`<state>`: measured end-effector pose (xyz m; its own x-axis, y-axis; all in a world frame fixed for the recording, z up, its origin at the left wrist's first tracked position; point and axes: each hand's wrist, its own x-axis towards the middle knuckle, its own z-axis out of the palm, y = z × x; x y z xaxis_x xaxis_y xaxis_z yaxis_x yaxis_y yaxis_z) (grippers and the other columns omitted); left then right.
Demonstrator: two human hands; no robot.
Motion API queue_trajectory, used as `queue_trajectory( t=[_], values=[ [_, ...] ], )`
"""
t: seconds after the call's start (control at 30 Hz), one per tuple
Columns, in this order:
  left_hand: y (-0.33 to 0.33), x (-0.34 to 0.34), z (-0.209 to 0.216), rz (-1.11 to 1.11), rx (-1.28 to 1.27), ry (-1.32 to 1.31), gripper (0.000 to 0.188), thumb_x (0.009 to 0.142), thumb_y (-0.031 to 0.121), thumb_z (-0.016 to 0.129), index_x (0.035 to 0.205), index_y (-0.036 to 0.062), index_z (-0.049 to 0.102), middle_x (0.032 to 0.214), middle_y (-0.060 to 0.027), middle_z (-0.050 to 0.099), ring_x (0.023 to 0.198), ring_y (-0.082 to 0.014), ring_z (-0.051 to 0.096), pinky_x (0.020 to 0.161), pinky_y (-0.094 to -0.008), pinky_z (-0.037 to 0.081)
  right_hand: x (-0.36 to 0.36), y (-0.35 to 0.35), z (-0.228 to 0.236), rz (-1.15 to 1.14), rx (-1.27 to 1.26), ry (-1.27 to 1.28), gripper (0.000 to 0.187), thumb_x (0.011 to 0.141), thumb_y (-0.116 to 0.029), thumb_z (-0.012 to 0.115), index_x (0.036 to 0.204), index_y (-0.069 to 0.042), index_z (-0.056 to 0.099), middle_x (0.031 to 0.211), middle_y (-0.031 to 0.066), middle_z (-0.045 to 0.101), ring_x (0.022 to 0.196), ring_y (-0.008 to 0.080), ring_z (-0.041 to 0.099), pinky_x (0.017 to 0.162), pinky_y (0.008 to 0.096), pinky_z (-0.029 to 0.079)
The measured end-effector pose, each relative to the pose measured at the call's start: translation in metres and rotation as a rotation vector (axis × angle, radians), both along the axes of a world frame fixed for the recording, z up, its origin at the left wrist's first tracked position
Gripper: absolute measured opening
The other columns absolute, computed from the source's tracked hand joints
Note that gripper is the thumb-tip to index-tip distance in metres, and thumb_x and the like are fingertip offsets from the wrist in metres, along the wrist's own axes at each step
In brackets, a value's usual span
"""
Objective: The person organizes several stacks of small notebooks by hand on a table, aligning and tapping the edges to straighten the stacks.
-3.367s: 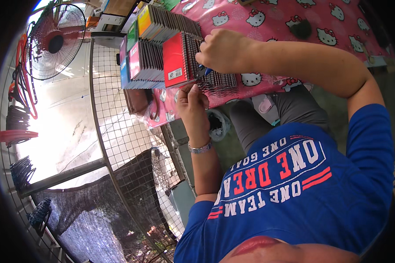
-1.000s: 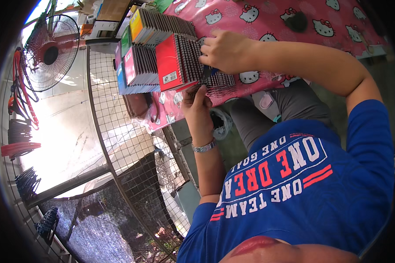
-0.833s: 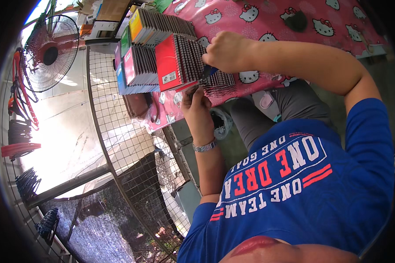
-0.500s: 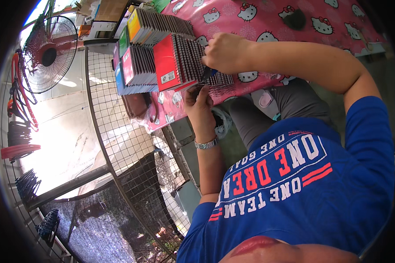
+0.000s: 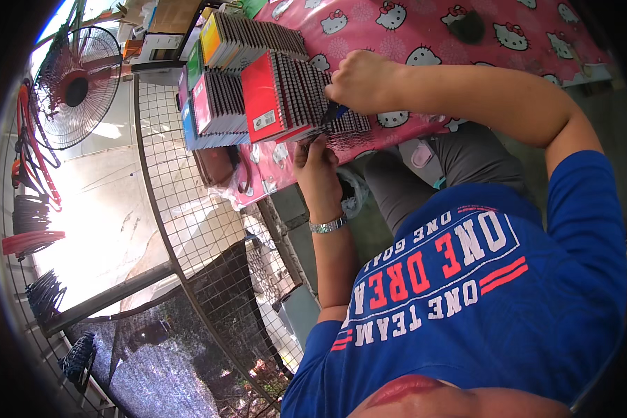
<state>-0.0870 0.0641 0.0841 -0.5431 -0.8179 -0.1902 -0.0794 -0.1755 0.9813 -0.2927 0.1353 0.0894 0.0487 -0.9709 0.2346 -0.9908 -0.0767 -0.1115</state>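
We had shifted our right hand [image 5: 362, 82] farther from the red cover [image 5: 261, 94], clenching a blue tool [image 5: 338, 111] beside spiral notebooks [image 5: 296, 90] on the pink table [image 5: 442, 52]; we couldn't tell whether our left hand [image 5: 317, 166] gripped anything.

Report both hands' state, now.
Left hand: fingers curled near the red notebook's lower edge; whether they hold anything cannot be told.
Right hand: closed, apparently on a blue tool, mostly hidden.
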Motion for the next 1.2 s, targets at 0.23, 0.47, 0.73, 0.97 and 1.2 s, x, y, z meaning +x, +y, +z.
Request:
queue_trajectory(
  t=[0.23, 0.47, 0.73, 0.97, 1.2],
  values=[
    [0.006, -0.006, -0.001, 0.097, 0.119, 0.105, 0.007, 0.086, 0.005, 0.064, 0.088, 0.0078, 0.058, 0.073, -0.0009, 0.058, 0.056, -0.0115, 0.052, 0.052, -0.0247, 0.039, -0.005, 0.003, -0.021, 0.059, -0.404, 0.035, 0.013, 0.079, -0.017, 0.058, 0.084, -0.008, 0.065, 0.081, 0.0097, 0.067, 0.086, 0.0255, 0.067, 0.08, 0.0409, 0.051],
    [-0.001, 0.0, -0.012, 0.073, -0.011, 0.0, 0.012, 0.085, 0.002, 0.065, 0.092, 0.008, 0.058, 0.074, -0.0008, 0.059, 0.056, -0.0106, 0.053, 0.05, -0.0243, 0.039, -0.001, 0.001, -0.013, -0.014, 0.009, -0.113, 0.013, 0.079, -0.017, 0.056, 0.084, -0.008, 0.066, 0.085, 0.006, 0.066, 0.093, 0.0228, 0.065, 0.084, 0.0429, 0.05],
    [-0.003, -0.001, -0.018, 0.032, 0.076, 0.087, 0.01, 0.087, 0.004, 0.064, 0.095, 0.0065, 0.059, 0.083, -0.0015, 0.061, 0.06, -0.0108, 0.052, 0.053, -0.0233, 0.04, 0.009, -0.006, -0.014, 0.02, -0.145, -0.016, 0.014, 0.079, -0.016, 0.056, 0.085, -0.008, 0.066, 0.083, 0.0082, 0.066, 0.088, 0.025, 0.066, 0.083, 0.0427, 0.05],
    [-0.006, 0.006, -0.02, 0.054, 0.211, 0.194, 0.013, 0.084, 0.0, 0.065, 0.093, 0.0073, 0.06, 0.09, -0.002, 0.062, 0.067, -0.0104, 0.054, 0.057, -0.0223, 0.041, -0.004, 0.003, -0.037, 0.02, -0.394, -0.056, 0.014, 0.076, -0.017, 0.058, 0.081, -0.006, 0.066, 0.081, 0.0095, 0.067, 0.084, 0.0255, 0.068, 0.076, 0.0392, 0.052],
    [-0.006, 0.003, -0.029, 0.02, 0.04, 0.072, 0.011, 0.086, 0.0, 0.064, 0.093, 0.0065, 0.059, 0.085, -0.0035, 0.062, 0.061, -0.0108, 0.053, 0.054, -0.0225, 0.04, 0.009, -0.006, -0.015, 0.011, 0.134, -0.051, 0.016, 0.077, -0.017, 0.059, 0.088, -0.008, 0.065, 0.087, 0.0091, 0.066, 0.088, 0.0238, 0.066, 0.084, 0.0402, 0.049]
  ],
)
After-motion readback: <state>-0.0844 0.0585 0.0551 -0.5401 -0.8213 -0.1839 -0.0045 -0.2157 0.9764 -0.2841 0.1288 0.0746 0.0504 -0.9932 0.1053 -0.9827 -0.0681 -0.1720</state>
